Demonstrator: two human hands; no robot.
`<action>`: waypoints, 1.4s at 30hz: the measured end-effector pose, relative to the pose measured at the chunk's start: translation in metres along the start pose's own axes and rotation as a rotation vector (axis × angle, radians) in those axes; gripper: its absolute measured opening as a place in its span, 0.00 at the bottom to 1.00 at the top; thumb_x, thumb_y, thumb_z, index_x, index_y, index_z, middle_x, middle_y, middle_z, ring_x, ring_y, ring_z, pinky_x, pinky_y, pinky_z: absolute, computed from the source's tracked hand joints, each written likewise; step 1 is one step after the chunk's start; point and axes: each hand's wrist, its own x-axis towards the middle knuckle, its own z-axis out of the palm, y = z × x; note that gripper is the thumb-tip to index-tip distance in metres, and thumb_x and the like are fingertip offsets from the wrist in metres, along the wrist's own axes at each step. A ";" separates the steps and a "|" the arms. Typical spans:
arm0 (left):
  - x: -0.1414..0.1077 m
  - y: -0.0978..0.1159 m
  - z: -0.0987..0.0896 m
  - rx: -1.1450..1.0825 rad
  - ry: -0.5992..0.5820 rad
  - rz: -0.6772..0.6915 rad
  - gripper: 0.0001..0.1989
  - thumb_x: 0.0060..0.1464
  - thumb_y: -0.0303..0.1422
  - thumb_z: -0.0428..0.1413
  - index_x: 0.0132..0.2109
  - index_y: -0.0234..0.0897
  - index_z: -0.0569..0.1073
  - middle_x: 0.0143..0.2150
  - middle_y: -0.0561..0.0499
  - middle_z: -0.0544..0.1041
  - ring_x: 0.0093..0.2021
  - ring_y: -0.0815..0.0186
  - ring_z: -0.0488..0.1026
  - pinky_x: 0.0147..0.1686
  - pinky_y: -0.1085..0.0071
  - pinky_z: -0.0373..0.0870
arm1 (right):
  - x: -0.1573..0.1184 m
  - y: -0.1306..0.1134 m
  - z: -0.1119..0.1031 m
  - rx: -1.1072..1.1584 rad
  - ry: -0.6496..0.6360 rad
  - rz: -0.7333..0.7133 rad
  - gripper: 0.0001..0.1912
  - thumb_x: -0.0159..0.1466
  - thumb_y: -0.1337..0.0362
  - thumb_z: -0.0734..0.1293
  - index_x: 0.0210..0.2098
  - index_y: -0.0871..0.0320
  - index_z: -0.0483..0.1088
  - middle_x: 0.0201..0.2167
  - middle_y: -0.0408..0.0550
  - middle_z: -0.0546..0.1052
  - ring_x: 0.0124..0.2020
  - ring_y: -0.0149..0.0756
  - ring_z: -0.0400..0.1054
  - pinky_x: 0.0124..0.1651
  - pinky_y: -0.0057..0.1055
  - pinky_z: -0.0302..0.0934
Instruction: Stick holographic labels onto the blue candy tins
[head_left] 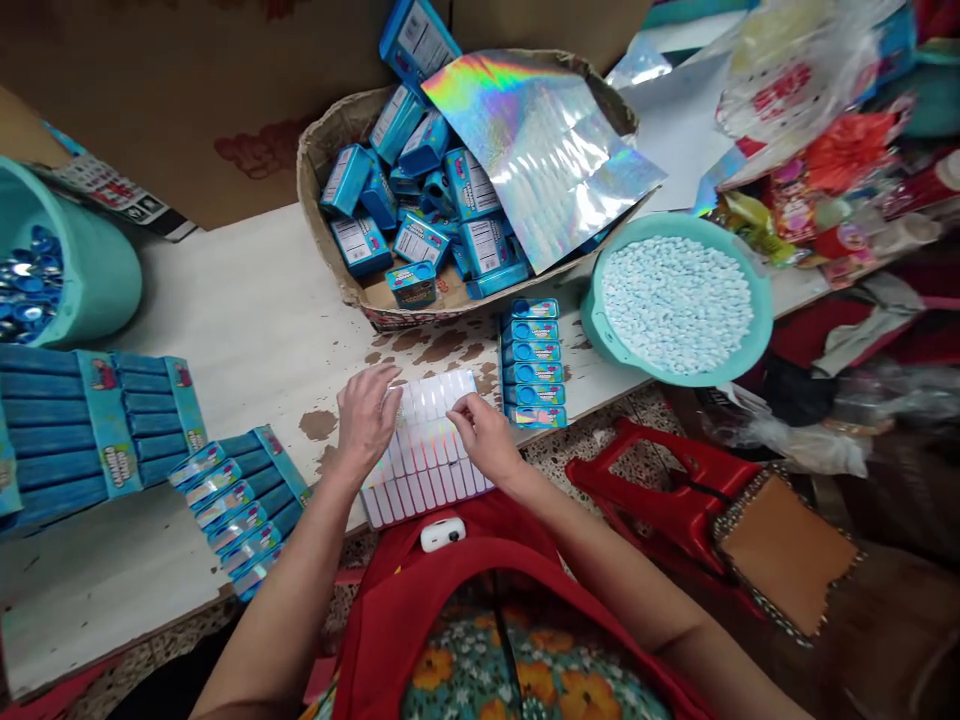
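Observation:
A shiny sheet of stickers (427, 492), ruled into rows of narrow strips, lies on the table edge in front of me. My left hand (366, 418) rests over its left side, fingers loosely bent and thumb apart from them. My right hand (486, 436) is over the sheet's right side, with thumb and forefinger pinched together at the strips. Whatever is between those fingertips is too small to make out. Just right of the sheet stands a row of small blue boxes (534, 372), several with shiny strips on their ends.
A cardboard box (322, 225) of loose blue boxes has a holographic sheet (555, 160) across it. Right of it is a basin of pale candies (675, 300). Blue packs (67, 420) and a teal bucket (97, 250) stand left. A red stool (667, 480) is at right.

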 end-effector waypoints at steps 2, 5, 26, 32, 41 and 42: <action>0.001 -0.010 0.003 0.108 -0.017 -0.068 0.18 0.61 0.36 0.44 0.56 0.42 0.65 0.58 0.46 0.67 0.57 0.56 0.60 0.54 0.59 0.56 | -0.001 0.009 0.001 0.038 0.010 0.029 0.06 0.64 0.62 0.61 0.40 0.56 0.65 0.33 0.45 0.73 0.31 0.32 0.67 0.36 0.29 0.62; 0.006 -0.038 0.014 0.271 -0.155 -0.200 0.19 0.56 0.39 0.50 0.54 0.41 0.67 0.55 0.43 0.67 0.54 0.51 0.61 0.48 0.56 0.61 | 0.002 0.022 0.020 0.041 -0.015 0.039 0.12 0.62 0.64 0.63 0.45 0.57 0.64 0.40 0.48 0.71 0.33 0.33 0.67 0.38 0.32 0.64; 0.000 -0.065 0.038 -0.104 -0.166 -0.336 0.10 0.54 0.31 0.48 0.39 0.40 0.74 0.41 0.49 0.78 0.45 0.59 0.71 0.48 0.61 0.59 | 0.026 0.031 0.113 -0.423 -0.194 -0.345 0.15 0.65 0.68 0.60 0.51 0.58 0.66 0.55 0.55 0.67 0.51 0.46 0.58 0.47 0.41 0.60; 0.003 -0.062 0.042 -0.036 -0.157 -0.355 0.11 0.56 0.32 0.48 0.42 0.40 0.73 0.42 0.48 0.77 0.45 0.58 0.71 0.48 0.60 0.59 | 0.046 0.018 0.096 -0.462 -0.220 -0.376 0.09 0.67 0.67 0.58 0.37 0.57 0.70 0.34 0.51 0.74 0.38 0.41 0.64 0.40 0.35 0.58; -0.002 -0.001 0.020 -0.452 -0.018 -0.148 0.17 0.58 0.39 0.47 0.51 0.40 0.69 0.57 0.46 0.67 0.58 0.58 0.61 0.55 0.60 0.58 | 0.022 -0.013 0.007 -0.158 -0.098 -0.173 0.03 0.65 0.67 0.61 0.34 0.56 0.65 0.32 0.45 0.71 0.35 0.35 0.65 0.37 0.29 0.57; -0.004 0.011 0.019 -0.579 -0.130 -0.095 0.17 0.58 0.40 0.47 0.51 0.40 0.69 0.54 0.47 0.70 0.54 0.60 0.64 0.53 0.63 0.61 | 0.017 -0.014 -0.003 -0.126 -0.083 -0.148 0.03 0.65 0.67 0.61 0.34 0.56 0.65 0.32 0.45 0.71 0.34 0.34 0.65 0.36 0.29 0.57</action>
